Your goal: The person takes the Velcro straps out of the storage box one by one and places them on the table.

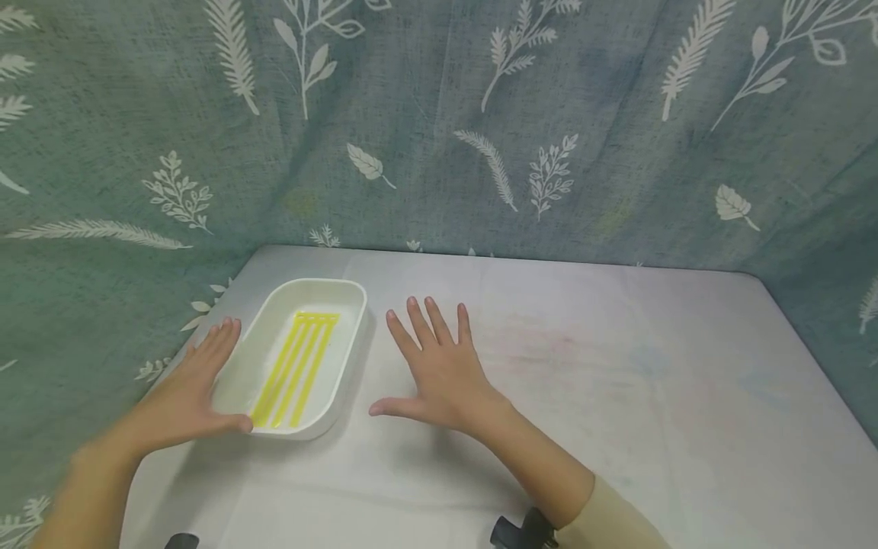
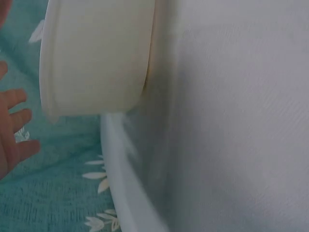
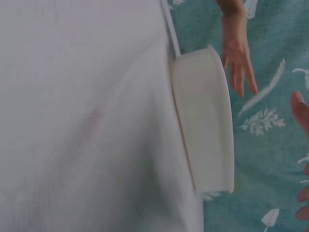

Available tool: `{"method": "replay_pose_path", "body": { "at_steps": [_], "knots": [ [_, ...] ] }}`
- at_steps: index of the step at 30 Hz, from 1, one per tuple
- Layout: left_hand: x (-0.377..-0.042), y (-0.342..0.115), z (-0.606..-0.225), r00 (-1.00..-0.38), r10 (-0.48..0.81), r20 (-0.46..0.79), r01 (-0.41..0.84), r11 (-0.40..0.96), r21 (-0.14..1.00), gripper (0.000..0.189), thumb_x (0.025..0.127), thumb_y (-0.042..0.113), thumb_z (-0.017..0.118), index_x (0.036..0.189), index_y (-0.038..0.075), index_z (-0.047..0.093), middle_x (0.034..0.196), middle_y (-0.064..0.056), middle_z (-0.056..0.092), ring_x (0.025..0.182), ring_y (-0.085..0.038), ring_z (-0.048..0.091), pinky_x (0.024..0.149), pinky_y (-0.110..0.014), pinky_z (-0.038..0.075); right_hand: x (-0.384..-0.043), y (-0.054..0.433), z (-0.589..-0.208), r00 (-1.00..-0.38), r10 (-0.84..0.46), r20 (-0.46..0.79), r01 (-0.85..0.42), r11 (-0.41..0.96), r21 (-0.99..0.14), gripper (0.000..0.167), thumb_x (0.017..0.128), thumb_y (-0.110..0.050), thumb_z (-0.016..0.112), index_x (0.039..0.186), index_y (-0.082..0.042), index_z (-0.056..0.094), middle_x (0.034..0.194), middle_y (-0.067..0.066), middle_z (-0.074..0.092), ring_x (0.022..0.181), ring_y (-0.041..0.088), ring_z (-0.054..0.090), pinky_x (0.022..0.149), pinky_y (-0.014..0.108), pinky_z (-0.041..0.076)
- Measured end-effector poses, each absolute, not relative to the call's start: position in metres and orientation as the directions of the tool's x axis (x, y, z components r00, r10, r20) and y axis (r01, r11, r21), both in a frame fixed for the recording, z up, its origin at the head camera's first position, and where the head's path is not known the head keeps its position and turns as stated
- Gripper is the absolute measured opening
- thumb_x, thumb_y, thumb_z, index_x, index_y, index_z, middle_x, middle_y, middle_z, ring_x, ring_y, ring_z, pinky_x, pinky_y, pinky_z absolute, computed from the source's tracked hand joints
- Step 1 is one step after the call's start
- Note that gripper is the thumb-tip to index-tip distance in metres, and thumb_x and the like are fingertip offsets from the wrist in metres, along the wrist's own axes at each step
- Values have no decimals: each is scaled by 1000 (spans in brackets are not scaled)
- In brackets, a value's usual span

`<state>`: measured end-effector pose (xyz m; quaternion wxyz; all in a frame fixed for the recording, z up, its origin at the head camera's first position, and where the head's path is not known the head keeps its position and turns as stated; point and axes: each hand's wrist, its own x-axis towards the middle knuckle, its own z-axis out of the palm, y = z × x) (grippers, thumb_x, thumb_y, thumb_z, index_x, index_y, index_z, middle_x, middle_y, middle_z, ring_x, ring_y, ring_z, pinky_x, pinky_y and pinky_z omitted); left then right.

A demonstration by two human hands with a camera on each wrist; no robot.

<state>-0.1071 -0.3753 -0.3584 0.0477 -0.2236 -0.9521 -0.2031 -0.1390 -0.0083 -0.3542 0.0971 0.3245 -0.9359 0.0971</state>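
A white rectangular tray (image 1: 348,358) with rounded corners stands on the left part of the table. Inside it lies a flat yellow pattern of several long stripes joined at the far end (image 1: 315,316); whether it is paint or a separate piece I cannot tell. My left hand (image 1: 195,396) is at the tray's left side, fingers straight and thumb near the front corner; contact is unclear. To the right of the tray my right hand (image 1: 446,377) is spread above the table, holding nothing. Both wrist views show the tray's outer wall (image 2: 96,58), (image 3: 203,121).
A white cloth (image 1: 617,396) with faint pink and blue stains covers the table. Behind and at the sides hangs a green-blue curtain (image 1: 425,91) with white leaf prints. A black wrist device (image 1: 524,530) sits on the right forearm.
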Motion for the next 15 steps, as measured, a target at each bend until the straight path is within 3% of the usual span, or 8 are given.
{"method": "replay_pose_path", "body": {
  "at_steps": [4,7,9,11,14,15],
  "knots": [
    [-108,-386,-358,-907,403,123,402,740,539,128,62,39,86,153,19,-2,159,-7,-2,141,1,-1,110,-11,4,-140,-17,-355,-790,-583,191,-611,722,-324,111,72,-80,52,153,-24,2,160,7,3,146,27,8,115,60,5],
    [-109,-394,-359,-906,416,72,370,699,612,124,67,33,84,152,23,-4,159,4,-4,132,14,9,116,-30,21,-142,-23,-357,-804,-570,170,-576,671,-467,116,69,-76,62,153,-24,0,160,6,2,146,23,11,116,57,9],
    [-110,-398,-360,-904,426,37,351,690,633,122,69,27,83,152,25,-6,159,6,-3,128,18,16,108,-39,38,-144,-28,-360,-814,-558,164,-544,632,-552,117,68,-70,68,153,-24,2,159,6,4,145,22,14,116,54,12],
    [-111,-401,-361,-901,433,-4,316,662,680,121,71,15,82,152,25,-7,160,-3,1,124,18,26,94,-42,50,-144,-33,-362,-832,-537,142,-490,588,-644,115,69,-65,72,153,-26,4,159,4,7,145,22,16,115,54,19],
    [-112,-407,-363,-893,445,-64,246,602,760,122,72,3,80,151,25,-10,153,-27,9,116,16,38,82,-18,51,-144,-41,-365,-857,-506,100,-379,486,-787,110,71,-54,77,153,-26,9,159,1,11,145,20,16,112,54,27],
    [-112,-409,-363,-891,446,-78,221,578,785,122,72,1,79,151,24,-11,149,-32,13,113,16,40,80,-18,52,-144,-43,-366,-863,-497,85,-341,452,-824,108,72,-50,78,153,-27,10,158,-2,13,145,19,15,111,53,28]
  ]
}}
